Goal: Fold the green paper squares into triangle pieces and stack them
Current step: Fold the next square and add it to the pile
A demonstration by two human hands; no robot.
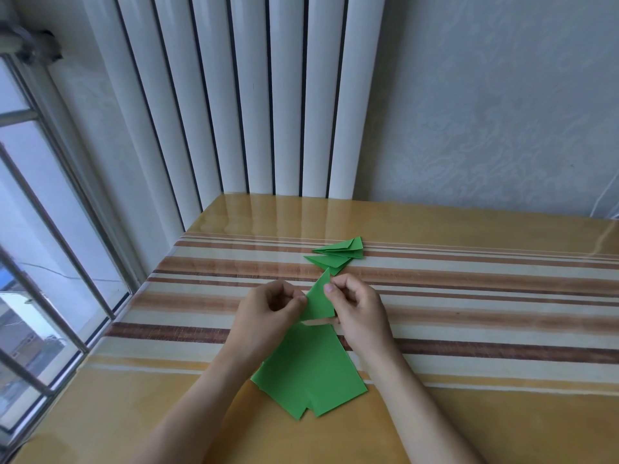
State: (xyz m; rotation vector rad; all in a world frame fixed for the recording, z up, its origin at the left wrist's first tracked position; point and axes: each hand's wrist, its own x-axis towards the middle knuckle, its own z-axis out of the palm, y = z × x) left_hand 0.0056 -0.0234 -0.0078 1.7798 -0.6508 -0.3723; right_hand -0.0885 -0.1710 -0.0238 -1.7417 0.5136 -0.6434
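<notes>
Green triangle [321, 301] is pinched mid-worktop by both hands: left hand [268, 309] fingers curled on its left edge, right hand [355, 309] fingers on its right. Squares [311, 370] lie nearer; folded stack [338, 256] beyond, with bare worktop [485, 296] rightward.

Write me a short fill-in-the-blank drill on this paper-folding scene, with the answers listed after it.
1. Both the left hand and the right hand pinch one folded ____ paper piece.
2. The unfolded squares lie ____ to the person than the held piece.
3. The finished triangles lie on the ____ tablecloth.
4. To the person's left is a ____.

Answers: green; nearer; striped; window
</notes>
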